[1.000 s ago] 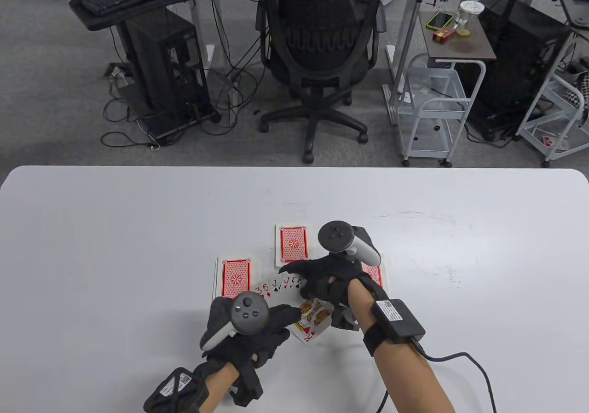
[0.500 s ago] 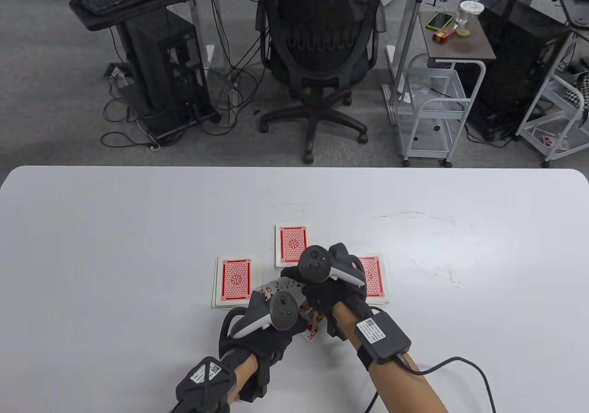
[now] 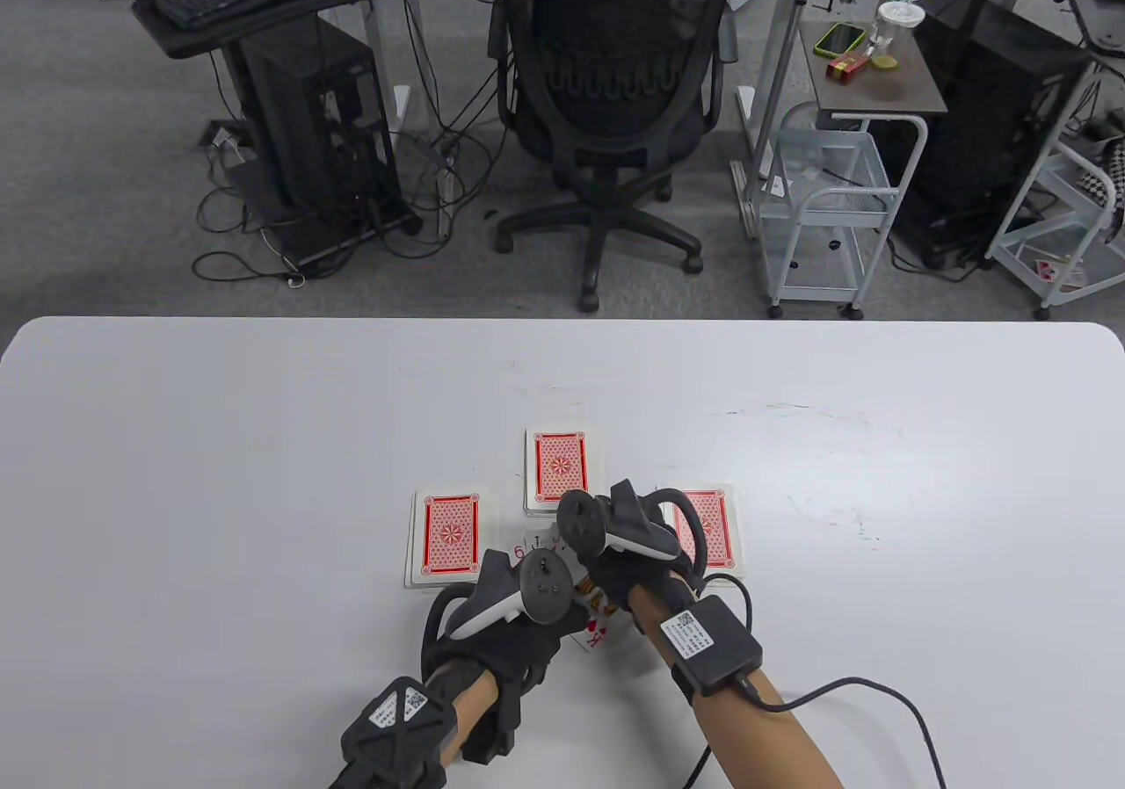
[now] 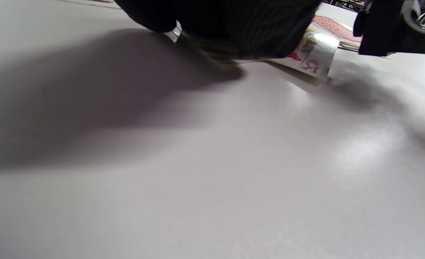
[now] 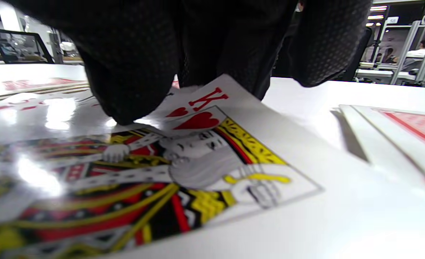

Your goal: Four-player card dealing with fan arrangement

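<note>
Left hand (image 3: 505,622) low and curled, right hand (image 3: 628,560) fingers bent downward, both hands side by side

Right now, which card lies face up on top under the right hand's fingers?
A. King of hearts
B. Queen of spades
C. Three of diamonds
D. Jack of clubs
A: the right wrist view shows a red K with hearts on the king of hearts, touched by the fingers.

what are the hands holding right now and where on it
Both hands are on the face-up fan of cards. The right hand presses its fingertips on the king of hearts near its corner index. The left hand covers the fan's left side; its grip is hidden.
</note>
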`<action>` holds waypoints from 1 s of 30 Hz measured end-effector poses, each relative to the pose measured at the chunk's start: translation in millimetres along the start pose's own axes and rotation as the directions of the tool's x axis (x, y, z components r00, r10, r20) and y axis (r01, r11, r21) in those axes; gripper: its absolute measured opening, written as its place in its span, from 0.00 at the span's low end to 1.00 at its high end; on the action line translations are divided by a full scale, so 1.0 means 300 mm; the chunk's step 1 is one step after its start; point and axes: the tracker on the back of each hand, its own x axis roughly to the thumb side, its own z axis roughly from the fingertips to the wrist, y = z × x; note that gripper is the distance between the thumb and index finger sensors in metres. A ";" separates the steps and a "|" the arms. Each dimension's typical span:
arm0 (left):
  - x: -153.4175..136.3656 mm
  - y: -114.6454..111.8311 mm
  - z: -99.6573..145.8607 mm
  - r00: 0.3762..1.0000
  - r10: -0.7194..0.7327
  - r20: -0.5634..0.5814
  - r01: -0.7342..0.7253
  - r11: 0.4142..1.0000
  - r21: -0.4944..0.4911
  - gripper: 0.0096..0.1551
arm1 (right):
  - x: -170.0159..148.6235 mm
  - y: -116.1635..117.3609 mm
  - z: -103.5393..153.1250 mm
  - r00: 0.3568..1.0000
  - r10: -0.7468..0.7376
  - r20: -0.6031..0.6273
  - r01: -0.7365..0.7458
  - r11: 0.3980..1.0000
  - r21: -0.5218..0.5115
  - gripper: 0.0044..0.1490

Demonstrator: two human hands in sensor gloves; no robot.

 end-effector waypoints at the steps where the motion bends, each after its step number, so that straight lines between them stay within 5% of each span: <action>1: 0.000 0.001 0.000 1.000 0.000 0.001 0.000 1.000 -0.002 0.29 | 0.000 0.001 0.000 1.000 0.015 -0.007 -0.015 1.000 -0.001 0.47; 10: 0.000 0.069 0.037 0.999 0.035 0.024 -0.036 0.998 0.042 0.30 | -0.027 -0.077 0.051 0.999 -0.032 -0.020 0.031 0.997 -0.071 0.46; 15: -0.060 0.154 0.121 0.998 0.061 0.001 -0.060 0.980 0.188 0.29 | -0.078 -0.207 0.168 0.981 -0.191 -0.047 0.184 0.976 -0.118 0.42; 20: -0.132 0.163 0.244 0.996 0.011 -0.084 0.028 0.892 0.451 0.33 | -0.096 -0.280 0.336 0.984 -0.162 -0.076 0.141 0.964 -0.226 0.46; 24: -0.162 0.134 0.319 0.985 -0.032 -0.169 0.130 0.780 0.612 0.37 | -0.078 -0.268 0.448 0.987 -0.113 -0.117 0.078 0.960 -0.268 0.50; 30: -0.168 0.083 0.349 0.961 -0.087 -0.263 0.244 0.713 0.658 0.46 | -0.022 -0.155 0.512 0.986 0.031 -0.165 -0.070 0.969 -0.235 0.56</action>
